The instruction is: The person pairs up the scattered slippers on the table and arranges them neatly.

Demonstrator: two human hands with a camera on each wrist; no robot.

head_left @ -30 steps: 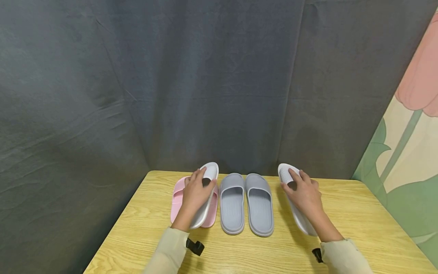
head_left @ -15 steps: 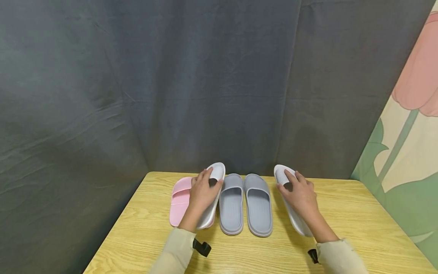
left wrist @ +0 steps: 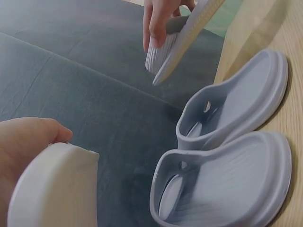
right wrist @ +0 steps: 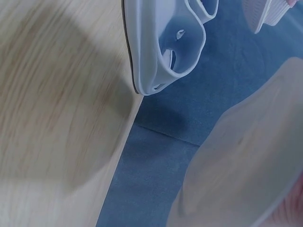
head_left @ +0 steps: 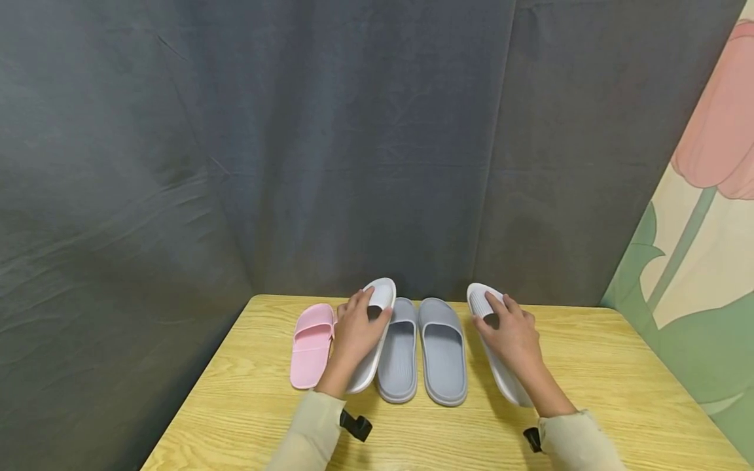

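My left hand (head_left: 356, 330) grips a white slipper (head_left: 384, 293) across its strap, in the air above the table. This slipper covers part of the left grey slipper (head_left: 398, 369). Just right of it lies the other grey slipper (head_left: 445, 366), toe toward the curtain. A second white slipper (head_left: 478, 296) is held by my right hand (head_left: 512, 333), tilted and off the table, as the left wrist view also shows. At the left lies a pink slipper (head_left: 311, 353); its mate is almost wholly hidden behind my left hand. Both white slippers appear close up in the wrist views.
The wooden table (head_left: 247, 392) ends at a dark grey curtain (head_left: 377, 163) behind the slippers. A wall with a painted tulip (head_left: 707, 144) stands along the right side. Black wrist mounts (head_left: 357, 426) stick out from the sleeves.
My left hand has carried its white slipper right, from over the pink pair to the left grey slipper's edge. My right hand, still holding its slipper, has shifted slightly left.
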